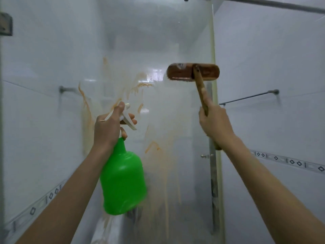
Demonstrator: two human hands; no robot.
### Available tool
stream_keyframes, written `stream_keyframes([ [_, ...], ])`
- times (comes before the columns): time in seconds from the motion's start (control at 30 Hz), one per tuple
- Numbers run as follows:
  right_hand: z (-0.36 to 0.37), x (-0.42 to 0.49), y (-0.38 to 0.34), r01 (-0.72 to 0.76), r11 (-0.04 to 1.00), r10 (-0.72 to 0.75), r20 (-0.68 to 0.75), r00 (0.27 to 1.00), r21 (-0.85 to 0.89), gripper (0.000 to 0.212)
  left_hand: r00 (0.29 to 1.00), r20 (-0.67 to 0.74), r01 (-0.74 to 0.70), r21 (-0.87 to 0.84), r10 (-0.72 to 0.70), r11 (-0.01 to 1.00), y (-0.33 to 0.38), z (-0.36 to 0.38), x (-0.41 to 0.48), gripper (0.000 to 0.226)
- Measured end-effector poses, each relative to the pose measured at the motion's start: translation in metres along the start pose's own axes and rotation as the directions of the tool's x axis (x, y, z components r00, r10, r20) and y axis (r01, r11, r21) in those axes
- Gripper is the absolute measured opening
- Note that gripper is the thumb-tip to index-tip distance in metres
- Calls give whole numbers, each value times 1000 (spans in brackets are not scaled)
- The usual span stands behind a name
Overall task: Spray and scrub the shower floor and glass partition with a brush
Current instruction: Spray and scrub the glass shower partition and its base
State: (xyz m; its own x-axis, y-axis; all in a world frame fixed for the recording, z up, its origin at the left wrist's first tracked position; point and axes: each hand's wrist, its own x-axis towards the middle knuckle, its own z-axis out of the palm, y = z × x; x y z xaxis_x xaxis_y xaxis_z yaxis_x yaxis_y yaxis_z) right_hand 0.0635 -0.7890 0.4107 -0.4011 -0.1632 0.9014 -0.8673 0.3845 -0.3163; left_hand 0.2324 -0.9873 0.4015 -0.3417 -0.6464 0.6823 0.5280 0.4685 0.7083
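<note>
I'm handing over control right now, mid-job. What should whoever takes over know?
The left hand grips the green spray bottle at its trigger head, nozzle toward the glass partition.
The right hand grips the brush by its handle, head raised at the glass near its right edge.
Done: cannot tell how much is scrubbed.
Left: orange streaks cover the glass left of and below the brush. The shower floor is out of view.

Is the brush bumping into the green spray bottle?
Apart. The head view shows the brush up right, the green spray bottle lower left, stained glass between them.
</note>
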Motion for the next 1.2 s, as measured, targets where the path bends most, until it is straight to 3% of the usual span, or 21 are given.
stream_keyframes([
  [0.1, -15, 36, -9, -1, 1000, 1, -8, 1000, 8, 62, 999, -34, -16, 3, 16, 1000, 6, -12, 3, 33],
  [0.27, 24, -78, -26, 5, 998, 5, 144, 990, -65, 69, 995, -87, -48, 0, 47, 999, 17, -40, 12, 31],
  [0.47, 30, 19, -69, 155, 983, -150, 58, 987, -95, 71, 988, -138, -61, 30, 64, 998, 32, -59, 17, 34],
  [0.57, 39, -35, -62, 114, 989, -104, 103, 989, -97, 80, 984, -160, -73, -2, 72, 997, 39, -70, 16, 33],
  [0.67, 49, -100, -62, 74, 985, -40, 216, 976, -154, 74, 984, -158, -88, -5, 86, 996, 42, -78, 14, 31],
  [0.83, 50, -2, -92, 144, 985, -133, 107, 985, -100, 66, 976, -196, -75, 86, 91, 993, 42, -88, 18, 34],
  [0.9, 51, -5, -92, 145, 986, -135, 114, 984, -83, 67, 973, -207, -85, 90, 102, 992, 42, -92, 20, 36],
  [1.03, 68, -85, -70, 172, 974, -137, 218, 966, -148, 75, 977, -173, -108, 98, 124, 989, 45, -90, 21, 34],
  [1.13, 67, -56, -67, 170, 980, -154, 149, 977, -106, 69, 986, -101, -119, 134, 133, 984, 51, -80, 27, 36],
  [1.2, 56, -45, -68, 185, 978, -165, 182, 969, -98, 67, 991, -41, -118, 165, 126, 979, 55, -72, 33, 38],
])
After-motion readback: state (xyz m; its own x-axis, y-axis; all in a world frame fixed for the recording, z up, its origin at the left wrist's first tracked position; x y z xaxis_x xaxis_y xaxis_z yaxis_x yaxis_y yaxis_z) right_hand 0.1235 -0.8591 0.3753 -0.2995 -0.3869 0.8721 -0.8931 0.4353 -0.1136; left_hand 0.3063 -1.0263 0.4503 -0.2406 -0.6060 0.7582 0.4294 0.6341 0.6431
